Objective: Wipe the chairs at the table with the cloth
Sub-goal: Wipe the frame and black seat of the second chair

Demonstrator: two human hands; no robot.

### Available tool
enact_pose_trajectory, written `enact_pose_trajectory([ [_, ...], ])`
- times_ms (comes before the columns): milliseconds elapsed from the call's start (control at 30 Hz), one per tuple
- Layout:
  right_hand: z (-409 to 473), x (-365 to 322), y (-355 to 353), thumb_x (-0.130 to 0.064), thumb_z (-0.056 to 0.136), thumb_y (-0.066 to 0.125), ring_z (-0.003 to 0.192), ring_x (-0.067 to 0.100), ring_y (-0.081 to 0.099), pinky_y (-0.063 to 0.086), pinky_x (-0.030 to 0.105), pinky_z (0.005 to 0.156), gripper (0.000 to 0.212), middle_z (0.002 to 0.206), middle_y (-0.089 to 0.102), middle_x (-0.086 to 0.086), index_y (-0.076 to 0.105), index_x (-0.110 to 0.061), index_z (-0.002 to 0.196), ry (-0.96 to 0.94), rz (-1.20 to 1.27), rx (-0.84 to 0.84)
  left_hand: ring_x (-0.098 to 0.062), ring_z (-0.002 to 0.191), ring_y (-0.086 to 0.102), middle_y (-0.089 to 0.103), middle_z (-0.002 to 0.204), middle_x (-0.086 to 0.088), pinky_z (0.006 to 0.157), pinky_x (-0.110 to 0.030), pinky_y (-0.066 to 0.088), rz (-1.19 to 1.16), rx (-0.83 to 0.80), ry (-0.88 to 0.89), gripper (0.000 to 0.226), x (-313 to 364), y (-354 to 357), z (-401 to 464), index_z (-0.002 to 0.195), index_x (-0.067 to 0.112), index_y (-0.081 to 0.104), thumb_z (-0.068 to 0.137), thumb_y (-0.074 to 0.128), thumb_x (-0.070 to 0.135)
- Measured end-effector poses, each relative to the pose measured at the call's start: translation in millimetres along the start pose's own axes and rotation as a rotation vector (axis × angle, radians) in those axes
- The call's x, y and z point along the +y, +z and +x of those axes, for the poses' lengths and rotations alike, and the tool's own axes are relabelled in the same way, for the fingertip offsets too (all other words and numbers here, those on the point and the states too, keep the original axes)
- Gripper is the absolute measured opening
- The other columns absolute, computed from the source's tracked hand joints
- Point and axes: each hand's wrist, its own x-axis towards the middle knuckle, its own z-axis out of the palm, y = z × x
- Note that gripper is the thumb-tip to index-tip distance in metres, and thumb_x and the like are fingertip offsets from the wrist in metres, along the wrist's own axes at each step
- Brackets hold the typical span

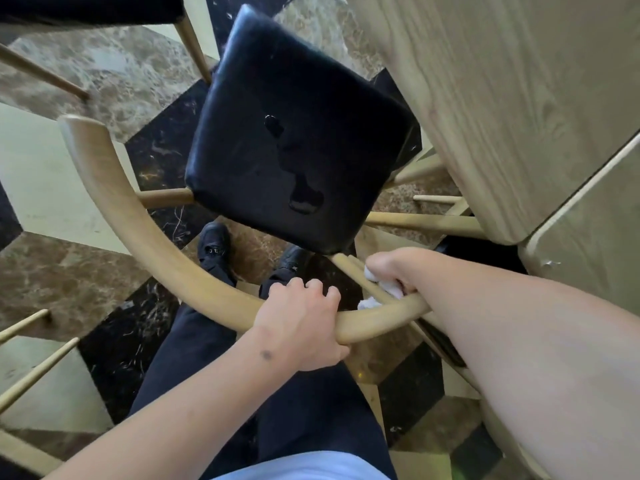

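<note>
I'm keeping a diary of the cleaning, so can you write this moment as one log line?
step: wiping chair frame | left hand: gripping curved backrest rail | right hand: pressing white cloth on wooden support | seat: wet patches

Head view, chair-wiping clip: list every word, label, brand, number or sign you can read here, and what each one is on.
None: no readable text anywhere in this frame.
Black seat cushion: only glare and wet-looking marks, no label.
Curved wooden backrest, gripped by the left hand: bare wood.
White cloth in the right hand: plain.
Wooden table: grain only.
Black shoes: small metal detail, too blurred to read.
</note>
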Motion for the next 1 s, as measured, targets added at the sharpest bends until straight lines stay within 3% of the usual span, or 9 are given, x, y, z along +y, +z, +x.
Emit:
enact_pose_trajectory([
  [67,-4,-10,2,-0.023,0.102,0.026,0.096,0.026,0.070,0.047,0.039,0.073,0.039,0.098,0.079,0.011,0.056,0.002,0.100,0.024,-0.140,0.046,-0.027,0.097,0.054,0.056,0.111,-0.003,0.074,-0.042,0.044,-0.018,-0.009,0.011,0.075,1,1,1,0.131,0.026,0.049,0.077,0.049,0.077],
  [133,1,-24,4,-0.031,0.104,0.030,0.079,0.029,0.066,0.050,0.039,0.077,0.048,0.088,0.074,0.019,0.051,0.011,0.098,-0.022,-0.332,0.205,-0.030,0.102,0.053,0.056,0.118,-0.005,0.080,-0.046,0.046,-0.027,-0.010,-0.004,0.077,2,7,1,0.134,0.025,0.046,0.077,0.049,0.076],
  [167,9,-32,6,-0.033,0.104,0.032,0.078,0.029,0.063,0.050,0.038,0.081,0.046,0.095,0.072,0.021,0.051,0.010,0.107,-0.088,-0.345,0.268,-0.031,0.105,0.053,0.054,0.124,-0.007,0.082,-0.048,0.046,-0.024,-0.009,-0.008,0.080,1,6,2,0.138,0.024,0.043,0.077,0.049,0.075],
  [233,30,-43,16,-0.028,0.104,0.033,0.093,0.031,0.064,0.054,0.038,0.088,0.036,0.129,0.061,0.018,0.049,-0.014,0.134,-0.233,-0.370,0.376,-0.034,0.111,0.051,0.051,0.131,-0.009,0.085,-0.049,0.044,-0.033,0.003,0.000,0.083,0,6,5,0.143,0.023,0.037,0.079,0.050,0.074],
  [367,85,-68,20,-0.031,0.102,0.036,0.133,0.031,0.047,0.047,0.047,0.102,0.050,0.151,0.033,0.008,0.038,-0.012,0.148,-0.359,-0.431,0.596,-0.040,0.108,0.049,0.049,0.128,-0.014,0.086,-0.053,0.042,-0.007,-0.011,-0.005,0.081,2,8,7,0.139,0.019,0.038,0.079,0.051,0.071],
  [533,99,-88,18,-0.022,0.088,0.045,0.134,0.035,0.044,0.045,0.045,0.090,0.064,0.149,0.029,0.012,0.031,-0.013,0.150,-0.237,-0.577,0.552,-0.040,0.107,0.052,0.052,0.124,-0.014,0.085,-0.055,0.044,-0.024,-0.027,-0.017,0.074,0,10,10,0.132,0.017,0.045,0.079,0.055,0.069],
  [633,75,-84,40,-0.017,0.084,0.053,0.132,0.037,0.046,0.049,0.047,0.100,0.057,0.142,0.043,0.013,0.044,-0.012,0.141,-0.309,-0.868,0.533,-0.036,0.106,0.054,0.054,0.122,-0.012,0.083,-0.052,0.045,-0.025,-0.009,-0.007,0.073,-1,9,7,0.131,0.019,0.048,0.078,0.057,0.069],
  [833,24,-36,69,-0.030,0.102,0.052,0.123,0.020,0.048,0.031,0.045,0.111,0.035,0.119,0.058,0.002,0.059,-0.020,0.135,-0.271,-1.363,0.324,-0.027,0.087,0.049,0.056,0.105,-0.006,0.070,-0.044,0.036,-0.043,0.050,0.005,0.064,3,8,4,0.121,0.021,0.055,0.078,0.054,0.069],
  [1000,5,-17,50,-0.035,0.101,0.050,0.135,0.031,0.039,0.040,0.044,0.097,0.048,0.149,0.038,0.009,0.046,-0.019,0.147,-0.449,-1.354,0.508,-0.024,0.077,0.046,0.048,0.092,-0.002,0.065,-0.041,0.036,-0.052,0.036,0.030,0.056,11,1,8,0.112,0.021,0.055,0.079,0.054,0.067],
])
